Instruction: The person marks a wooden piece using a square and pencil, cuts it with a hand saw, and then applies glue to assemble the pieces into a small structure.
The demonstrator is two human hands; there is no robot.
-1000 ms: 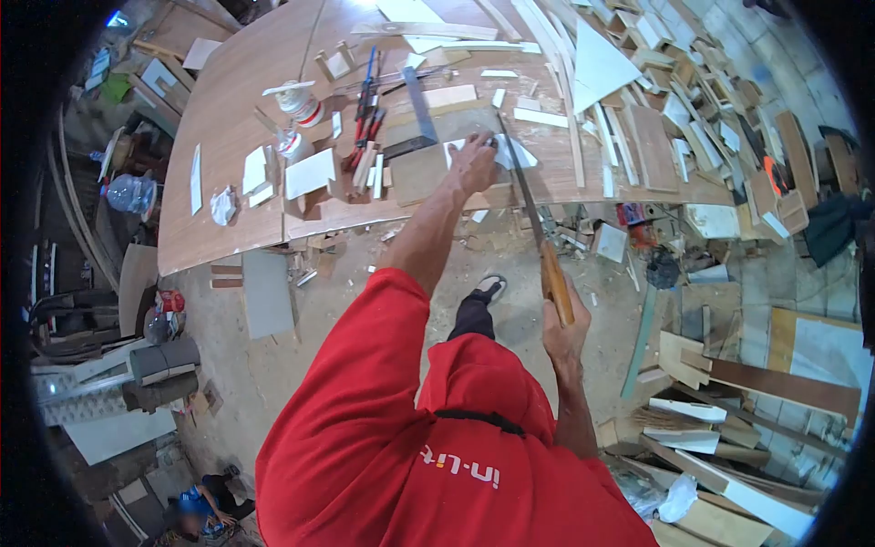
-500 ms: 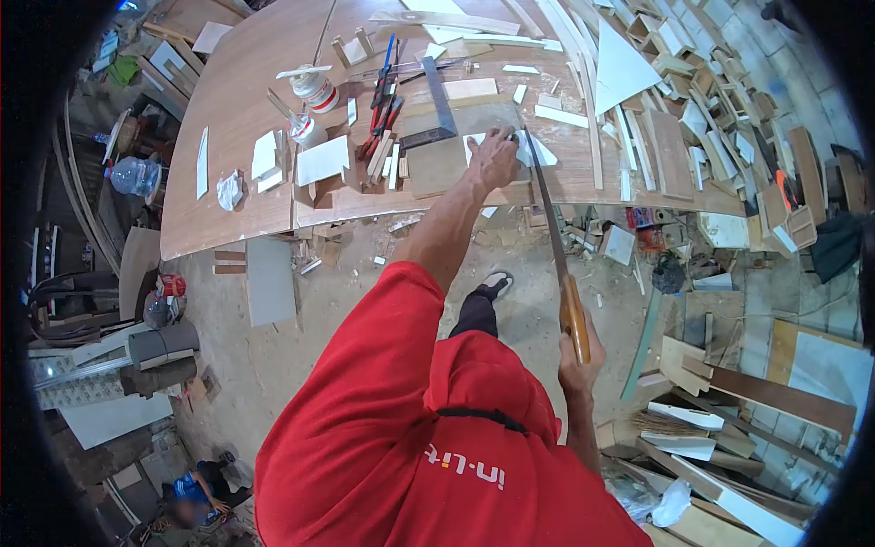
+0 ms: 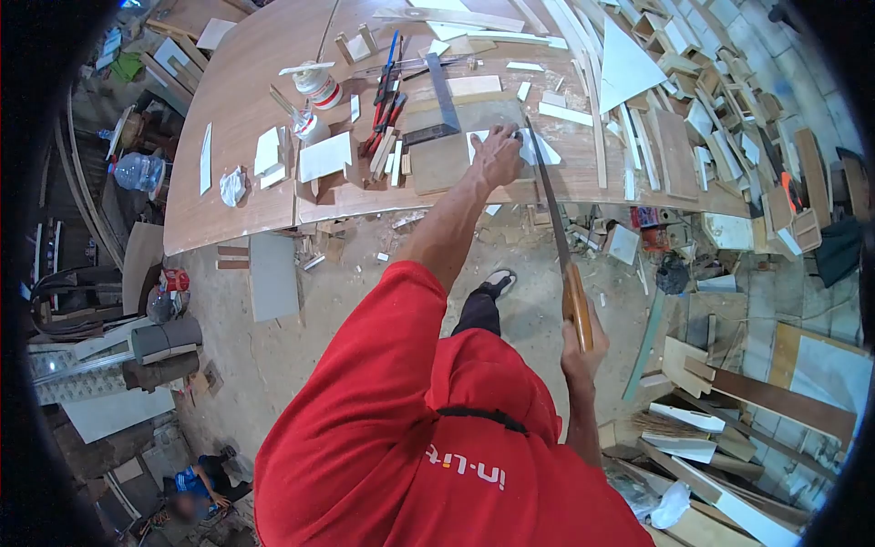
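My right hand (image 3: 581, 351) is wrapped round the wooden handle of a handsaw (image 3: 551, 196). The saw's long blade points away from me, over the front edge of the table, and its far part crosses a thin white board piece (image 3: 545, 150). On that piece, just left of the blade, my left hand (image 3: 499, 155) presses down with bent fingers. Under the piece lies a flat brown board (image 3: 437, 178). A try square (image 3: 442, 100) rests on the board, beyond my left wrist. Exactly where the teeth meet the piece is too small to tell.
Red-handled pliers (image 3: 386, 123), small wood strips and glue tubs (image 3: 317, 87) stand left of the board on the table (image 3: 246, 146). Offcuts (image 3: 674, 150) crowd the right side. Scraps litter the floor (image 3: 374, 301). Another person (image 3: 196, 483) is low at the bottom left.
The saw and my right hand have shifted slightly forward, toward the table. My left hand stays on the white piece. The whole view has moved a little.
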